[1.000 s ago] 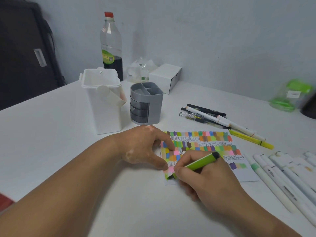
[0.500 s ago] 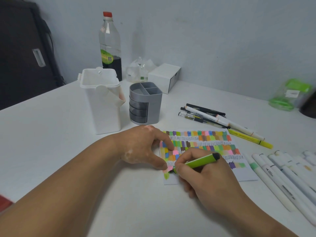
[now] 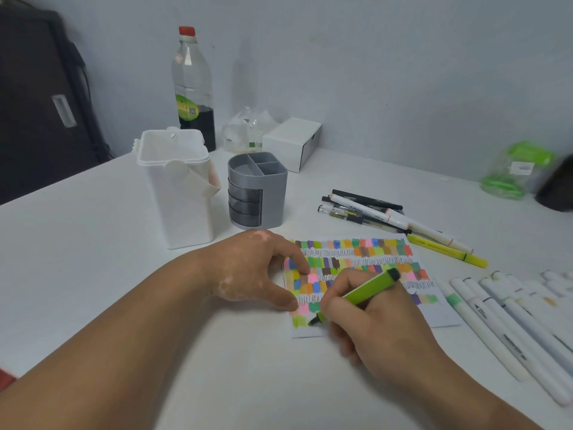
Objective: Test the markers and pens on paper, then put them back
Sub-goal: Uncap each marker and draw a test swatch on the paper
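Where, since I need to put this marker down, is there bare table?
Bare table lies left of the white container and at the near edge, below the paper. Crowded: white markers right of the paper, pens behind it.

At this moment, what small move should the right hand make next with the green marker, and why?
Probably drag the green marker tip rightward to finish its swatch: the right hand holds it tip-down on the paper in the lowest row beside a green patch, while the left hand steadies the sheet.
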Tool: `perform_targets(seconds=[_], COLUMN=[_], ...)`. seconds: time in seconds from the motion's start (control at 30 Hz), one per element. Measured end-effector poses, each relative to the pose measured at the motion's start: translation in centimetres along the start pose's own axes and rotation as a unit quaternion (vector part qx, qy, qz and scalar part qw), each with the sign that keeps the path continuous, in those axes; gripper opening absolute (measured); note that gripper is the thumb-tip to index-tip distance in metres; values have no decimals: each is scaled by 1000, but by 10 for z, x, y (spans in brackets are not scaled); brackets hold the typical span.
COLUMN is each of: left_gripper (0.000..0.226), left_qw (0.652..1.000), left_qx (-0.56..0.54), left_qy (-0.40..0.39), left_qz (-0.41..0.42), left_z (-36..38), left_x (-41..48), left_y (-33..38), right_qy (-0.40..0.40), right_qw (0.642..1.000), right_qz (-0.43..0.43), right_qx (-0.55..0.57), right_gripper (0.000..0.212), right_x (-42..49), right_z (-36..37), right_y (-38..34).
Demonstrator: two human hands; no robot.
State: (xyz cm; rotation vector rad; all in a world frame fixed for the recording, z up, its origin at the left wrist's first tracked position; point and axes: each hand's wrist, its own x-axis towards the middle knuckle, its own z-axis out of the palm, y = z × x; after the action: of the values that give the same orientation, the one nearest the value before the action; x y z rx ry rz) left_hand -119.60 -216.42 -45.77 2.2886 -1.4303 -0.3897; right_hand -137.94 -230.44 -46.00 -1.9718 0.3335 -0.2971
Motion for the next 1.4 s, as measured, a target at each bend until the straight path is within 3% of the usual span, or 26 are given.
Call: perform_targets(seconds=[0.07,0.1,0.2,0.27,0.33,0.47,0.63,0.73,0.9,1.17,1.4], left_gripper=[40,35,30,24,30,19,51,38,14,22,17], left_qw=[994,979,848,808,808,818,826,851,902,886,885], left_qx=[-79,-172,-500,-563,-572,-569,-560,-521,-420,-453,-455], left_qy=[72,113,171,165,142,81,59,65,98,101,101], left_qz=[13,7,-34,-42,-31,16,19,23,25,6,16], left_z=[-3,-5,-7,-2,4,7,6,7,6,9,14], left_x=[-1,-1,2,5,5,3,2,1,0,0,1], left_y=[-1,0,10,19,26,26,23,25,28,34,38], right_qy=[46,77,133,137,136,142,147,139,130,97,91], right_qw=[992,984,961,955,954,942,931,931,939,954,970], right_qz=[12,7,-13,-11,-7,0,-8,-24,-48,-62,-45], right_qx=[116,161,243,264,268,305,334,336,316,275,222], right_gripper=[8,4,8,16,23,32,23,7,10,12,11], right_x=[3,5,11,12,13,14,15,15,12,8,7], right_z=[-7,-13,-30,-35,-36,-42,-46,-46,-46,-39,-32], right_y=[-1,-2,-1,1,4,7,7,6,7,3,2])
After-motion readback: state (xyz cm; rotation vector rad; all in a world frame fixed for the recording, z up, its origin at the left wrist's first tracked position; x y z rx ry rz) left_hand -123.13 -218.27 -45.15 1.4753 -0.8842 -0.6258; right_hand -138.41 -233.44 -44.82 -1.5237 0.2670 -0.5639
